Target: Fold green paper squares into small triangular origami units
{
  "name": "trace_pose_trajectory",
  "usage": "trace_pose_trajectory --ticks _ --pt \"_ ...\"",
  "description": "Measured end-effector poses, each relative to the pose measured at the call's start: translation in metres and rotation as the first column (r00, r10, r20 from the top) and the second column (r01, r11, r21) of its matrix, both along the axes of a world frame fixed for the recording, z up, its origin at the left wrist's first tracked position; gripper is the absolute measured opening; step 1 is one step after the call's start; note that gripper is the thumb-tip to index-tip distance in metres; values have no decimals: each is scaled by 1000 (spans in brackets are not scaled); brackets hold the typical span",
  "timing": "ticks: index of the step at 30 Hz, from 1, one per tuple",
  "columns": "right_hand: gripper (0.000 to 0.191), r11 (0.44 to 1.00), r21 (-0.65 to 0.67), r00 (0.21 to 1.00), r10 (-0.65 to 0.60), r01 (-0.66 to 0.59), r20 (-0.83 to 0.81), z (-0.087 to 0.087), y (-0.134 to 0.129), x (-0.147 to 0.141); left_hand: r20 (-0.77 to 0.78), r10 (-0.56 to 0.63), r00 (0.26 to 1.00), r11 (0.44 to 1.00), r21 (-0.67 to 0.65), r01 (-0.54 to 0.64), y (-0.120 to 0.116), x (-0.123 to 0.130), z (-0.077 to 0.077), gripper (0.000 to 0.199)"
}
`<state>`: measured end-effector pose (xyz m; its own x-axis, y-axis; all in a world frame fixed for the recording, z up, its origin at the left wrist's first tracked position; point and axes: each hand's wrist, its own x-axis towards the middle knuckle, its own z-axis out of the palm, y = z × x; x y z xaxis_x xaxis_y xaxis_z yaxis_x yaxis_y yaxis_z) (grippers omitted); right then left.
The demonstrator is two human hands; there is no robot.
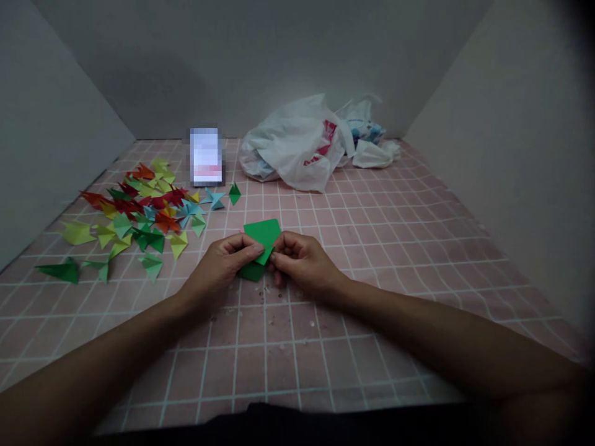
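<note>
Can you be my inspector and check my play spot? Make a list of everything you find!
surface: pink sheet with white grid lines, and small pale specks near the hands.
things in hand: folded green paper, with a flap folded over at the front.
clutter: folded paper pieces in red, yellow, green and blue, spread out on the left; a white plastic bag with red printing at the back; a blurred rectangle standing between them.
hands: left hand and right hand both pinch the paper, close together.
cables: nothing seen.
surroundings: grey walls on the left, back and right.
</note>
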<state>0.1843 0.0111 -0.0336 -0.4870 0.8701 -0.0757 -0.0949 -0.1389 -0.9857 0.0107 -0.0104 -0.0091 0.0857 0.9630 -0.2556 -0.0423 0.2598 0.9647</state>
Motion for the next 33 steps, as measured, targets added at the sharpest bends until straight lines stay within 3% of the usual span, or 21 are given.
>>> trace_pose_trajectory --ticks 16,27,33 --pt "8 999 -49 1000 21 -21 -5 4 -1 -1 -22 -43 999 999 -10 43 -1 -1 0 27" --pt "9 996 -75 999 41 -43 -31 7 0 1 -37 -22 999 998 63 24 -4 4 -4 24" --pt "7 995 -52 996 88 -90 -33 6 2 3 -154 33 988 991 131 -13 -5 3 -6 24"
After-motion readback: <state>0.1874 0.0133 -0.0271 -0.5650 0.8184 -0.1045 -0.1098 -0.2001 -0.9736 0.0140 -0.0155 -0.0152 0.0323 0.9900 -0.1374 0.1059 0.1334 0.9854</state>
